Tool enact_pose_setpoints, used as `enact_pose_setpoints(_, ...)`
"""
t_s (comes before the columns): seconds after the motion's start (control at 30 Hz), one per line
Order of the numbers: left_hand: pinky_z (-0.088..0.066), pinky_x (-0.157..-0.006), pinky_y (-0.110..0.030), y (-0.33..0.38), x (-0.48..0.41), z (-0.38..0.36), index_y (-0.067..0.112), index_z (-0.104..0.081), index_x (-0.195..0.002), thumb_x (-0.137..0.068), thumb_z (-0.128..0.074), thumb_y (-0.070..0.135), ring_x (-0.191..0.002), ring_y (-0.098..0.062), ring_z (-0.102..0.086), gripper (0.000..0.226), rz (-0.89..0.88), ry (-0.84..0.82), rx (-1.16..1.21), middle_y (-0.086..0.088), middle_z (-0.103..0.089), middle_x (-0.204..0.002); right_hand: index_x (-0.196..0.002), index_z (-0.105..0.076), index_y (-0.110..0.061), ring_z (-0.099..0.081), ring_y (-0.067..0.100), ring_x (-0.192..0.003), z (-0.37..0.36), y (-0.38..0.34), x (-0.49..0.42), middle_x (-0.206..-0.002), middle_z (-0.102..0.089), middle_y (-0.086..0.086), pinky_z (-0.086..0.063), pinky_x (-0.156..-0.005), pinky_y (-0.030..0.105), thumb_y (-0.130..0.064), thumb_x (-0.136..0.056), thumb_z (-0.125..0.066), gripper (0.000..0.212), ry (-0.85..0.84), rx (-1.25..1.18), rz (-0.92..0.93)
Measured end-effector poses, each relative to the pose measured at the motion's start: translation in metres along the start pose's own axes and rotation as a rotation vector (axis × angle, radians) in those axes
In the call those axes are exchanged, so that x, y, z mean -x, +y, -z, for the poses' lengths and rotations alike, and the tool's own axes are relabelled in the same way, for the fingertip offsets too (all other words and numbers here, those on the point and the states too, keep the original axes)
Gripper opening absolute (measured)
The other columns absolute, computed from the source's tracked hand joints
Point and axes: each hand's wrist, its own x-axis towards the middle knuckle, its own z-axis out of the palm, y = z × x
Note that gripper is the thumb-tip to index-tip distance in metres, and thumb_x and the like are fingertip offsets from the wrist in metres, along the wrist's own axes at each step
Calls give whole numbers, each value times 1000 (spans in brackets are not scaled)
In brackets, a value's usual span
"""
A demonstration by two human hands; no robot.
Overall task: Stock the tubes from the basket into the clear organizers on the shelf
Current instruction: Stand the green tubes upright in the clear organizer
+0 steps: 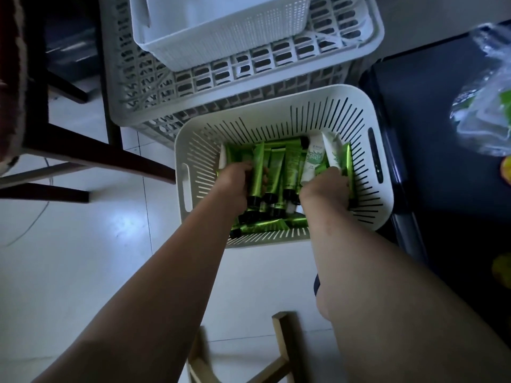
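Observation:
A white slotted basket (pixel 367 205) stands on the floor, holding several green tubes (pixel 293 164) with black caps and a few white tubes (pixel 311 164). Both my hands reach down into it. My left hand (pixel 235 186) grips a green tube (pixel 257 172) at the basket's left side, fingers curled round it. My right hand (pixel 326 192) is buried among the tubes at the right, fingers curled into green and white ones; which tubes it holds is hidden. No shelf or clear organizers are in view.
A large grey lattice crate (pixel 154 87) stands behind the basket with a smaller white bin (pixel 221 40) on it. Dark chair legs (pixel 91 150) are at left, a wooden stool frame (pixel 284 346) at the bottom, a dark surface with a plastic bag (pixel 481 106) at right.

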Motion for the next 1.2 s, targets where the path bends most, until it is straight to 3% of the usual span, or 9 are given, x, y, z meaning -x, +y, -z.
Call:
enact_pose_setpoints(0.13, -51, -61, -33, -2, 0, -7, 3, -64, -101, -104, -45, 21, -66, -21, -62, 27, 9, -6, -21, -9, -65, -77, -122, -56, -8, -62, 38, -111, 4, 2, -4, -122, -63, 17, -56, -87, 48, -9, -92, -60, 31, -29, -94, -5)
enact_pose_setpoints(0.27, -55, -65, -36, -4, 2, -16, 4, -65, -104, -101, -53, 13, -75, -26, -68, 15, -40, -22, -58, -11, -70, -83, -107, -68, -3, -69, 33, -97, 8, 1, -8, -105, -70, 14, -62, -72, 41, -17, -88, -77, 25, -37, 109, 41)
enact_pose_setpoints(0.43, -58, -64, -37, -11, -14, -9, 12, -66, -118, -93, -63, 1, -86, -28, -70, 28, -147, -16, -116, -12, -73, -99, -117, -63, 6, -67, 31, -100, 19, -4, -16, -99, -66, 14, -60, -81, 35, -5, -98, -58, 22, -205, 126, -17)
enact_pose_setpoints(0.57, -56, -62, -36, -12, -8, -4, 17, -67, -113, -92, -66, 2, -79, -23, -70, 25, -189, -30, -66, -9, -75, -95, -143, -48, -6, -64, 30, -101, 56, -23, -18, -112, -58, 10, -57, -81, 35, -11, -95, -68, 52, -366, -198, 36)
enact_pose_setpoints(0.7, -58, -65, -37, 1, 23, -6, 6, -67, -121, -90, -66, 3, -82, -29, -71, 31, -235, -101, 5, -19, -73, -107, -131, -56, -9, -64, 28, -112, 92, -40, 5, -127, -61, 10, -60, -61, 30, -15, -87, -80, 50, -536, -732, 9)
enact_pose_setpoints(0.77, -55, -58, -33, 17, 49, -8, 10, -67, -106, -90, -64, 0, -68, -23, -68, 19, -278, -91, 31, -13, -71, -88, -125, -61, -7, -66, 32, -112, 114, -51, 20, -128, -64, 16, -59, -59, 29, -17, -84, -83, 48, -515, -902, 17)
enact_pose_setpoints(0.87, -49, -51, -28, 47, 92, -13, 15, -62, -85, -94, -60, -1, -58, -20, -60, 19, -372, -205, 34, -5, -62, -70, -102, -68, -9, -71, 26, -96, 162, -68, 52, -114, -72, 15, -58, -62, 29, -15, -87, -80, 20, -487, -1009, 132)
enact_pose_setpoints(1.03, -51, -62, -34, 87, 181, -30, 15, -64, -102, -94, -62, 2, -72, -25, -66, 15, -557, -380, -14, -10, -68, -87, -92, -67, -12, -69, 24, -86, 249, -78, 120, -98, -74, 13, -56, -66, 30, -18, -89, -78, 13, -351, -1003, 342)
enact_pose_setpoints(1.2, -56, -70, -39, 99, 263, -44, 12, -65, -108, -94, -61, -2, -76, -25, -68, 19, -716, -555, -47, -11, -72, -90, -81, -61, -19, -55, 12, -59, 320, -58, 196, -73, -61, 1, -45, -48, 21, -32, -80, -86, 29, -107, -1033, 439)
